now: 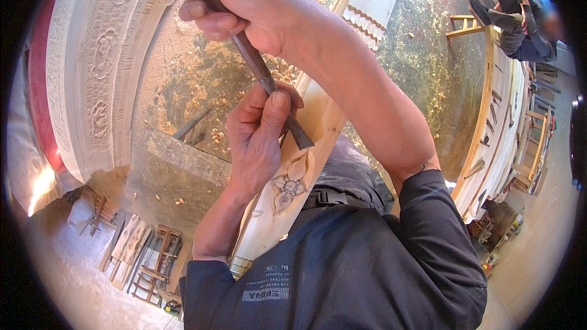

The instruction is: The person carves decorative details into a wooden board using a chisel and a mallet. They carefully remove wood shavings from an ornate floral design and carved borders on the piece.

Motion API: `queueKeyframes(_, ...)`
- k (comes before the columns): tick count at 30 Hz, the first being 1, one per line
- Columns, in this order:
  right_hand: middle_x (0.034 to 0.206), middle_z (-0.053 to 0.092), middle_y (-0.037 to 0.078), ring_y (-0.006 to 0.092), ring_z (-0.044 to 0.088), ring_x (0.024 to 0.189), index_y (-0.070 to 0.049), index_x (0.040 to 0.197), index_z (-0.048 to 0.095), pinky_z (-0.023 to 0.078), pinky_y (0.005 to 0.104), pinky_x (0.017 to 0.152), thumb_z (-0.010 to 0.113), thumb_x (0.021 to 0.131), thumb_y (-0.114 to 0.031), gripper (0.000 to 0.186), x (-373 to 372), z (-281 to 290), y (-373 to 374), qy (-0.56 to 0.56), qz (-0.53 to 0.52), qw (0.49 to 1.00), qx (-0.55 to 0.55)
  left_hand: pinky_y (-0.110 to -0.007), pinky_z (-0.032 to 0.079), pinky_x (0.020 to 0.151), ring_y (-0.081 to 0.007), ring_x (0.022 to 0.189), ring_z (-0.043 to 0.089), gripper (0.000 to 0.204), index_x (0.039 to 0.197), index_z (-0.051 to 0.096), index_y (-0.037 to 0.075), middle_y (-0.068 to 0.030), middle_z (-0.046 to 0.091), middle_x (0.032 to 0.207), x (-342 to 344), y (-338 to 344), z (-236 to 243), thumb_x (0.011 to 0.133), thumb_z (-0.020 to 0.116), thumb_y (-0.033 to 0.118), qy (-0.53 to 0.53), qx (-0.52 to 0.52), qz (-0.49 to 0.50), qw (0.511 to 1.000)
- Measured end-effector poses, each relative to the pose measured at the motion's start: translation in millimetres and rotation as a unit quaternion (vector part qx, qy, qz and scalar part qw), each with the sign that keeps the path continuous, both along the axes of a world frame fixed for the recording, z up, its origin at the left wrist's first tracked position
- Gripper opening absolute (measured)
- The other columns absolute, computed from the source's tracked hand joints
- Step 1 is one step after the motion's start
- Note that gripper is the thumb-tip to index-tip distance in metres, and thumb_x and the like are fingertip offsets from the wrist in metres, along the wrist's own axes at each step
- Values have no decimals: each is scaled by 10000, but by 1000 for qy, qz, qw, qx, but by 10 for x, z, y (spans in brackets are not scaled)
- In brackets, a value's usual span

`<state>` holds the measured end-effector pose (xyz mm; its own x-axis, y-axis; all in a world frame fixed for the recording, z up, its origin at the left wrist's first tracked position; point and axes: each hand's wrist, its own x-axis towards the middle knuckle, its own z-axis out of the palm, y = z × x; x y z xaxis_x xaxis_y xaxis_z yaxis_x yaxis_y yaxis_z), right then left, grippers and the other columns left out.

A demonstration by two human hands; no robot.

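Observation:
My right hand (238, 9) is closed around the upper shaft of a long chisel (299, 134) at the top of the view. Lower down, my left hand (260, 131) grips the same tool, thumb pressed on it. The chisel slants down to the right, its flat tip over a long pale wooden board (263, 232) beside a petal of a flower design (290, 186). Scalloped carving shows near the board's far end, partly behind my right forearm. The board runs from my body away from me, under my arms.
A large carved pale panel (104, 55) stands at left. A seated person (523, 36) in dark clothes is at upper right, by a wooden bench (483, 153) with tools on it. Wood shavings (217, 134) lie on the worn surface beyond the board. Slats and frames (137, 250) lie at lower left.

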<state>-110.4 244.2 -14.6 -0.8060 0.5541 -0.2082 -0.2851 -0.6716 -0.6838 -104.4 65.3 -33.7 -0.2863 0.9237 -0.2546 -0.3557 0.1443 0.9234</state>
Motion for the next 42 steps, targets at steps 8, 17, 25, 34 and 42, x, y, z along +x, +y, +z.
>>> queueKeyframes(8, 660, 578, 146, 125, 401, 464, -1, 780, 557, 268, 287, 428, 559, 1065, -368, 464, 18, 33, -41, 12, 0, 1000, 20, -198, 300, 591, -19, 671, 412, 308, 998, 656, 50, 55, 575, 817, 2, -2, -27, 1070, 597, 344, -6, 4, -2, 1000)
queueKeyframes(17, 642, 578, 147, 127, 401, 453, 4, 787, 576, 284, 294, 424, 587, 1049, -363, 451, -16, 11, -87, 16, -21, 999, 18, -201, 301, 607, -34, 698, 410, 291, 920, 611, 74, 39, 546, 818, 19, 17, -54, 1079, 584, 316, -7, 22, -1, 1000)
queueKeyframes(25, 650, 597, 150, 131, 413, 446, -1, 799, 587, 297, 297, 420, 577, 1041, -367, 439, -4, 66, -175, -38, -42, 998, 23, -205, 300, 599, -49, 686, 425, 301, 890, 587, 82, 23, 548, 816, 1, -29, -45, 1084, 565, 311, 2, 2, 3, 1000)
queueKeyframes(34, 652, 578, 139, 125, 383, 449, -22, 787, 555, 281, 279, 424, 557, 1055, -372, 441, -25, 45, -55, 12, 29, 999, 11, -208, 286, 581, -26, 657, 392, 313, 906, 605, 47, 54, 533, 791, -10, 15, -6, 1072, 599, 313, -32, 17, 1, 999)
queueKeyframes(42, 659, 581, 149, 123, 388, 451, -19, 788, 554, 282, 286, 421, 564, 1044, -365, 430, -22, 110, -81, 9, 16, 999, 27, -204, 284, 583, -22, 661, 392, 316, 924, 625, 47, 58, 535, 793, -13, 20, -36, 1069, 603, 327, -30, 33, 3, 999)
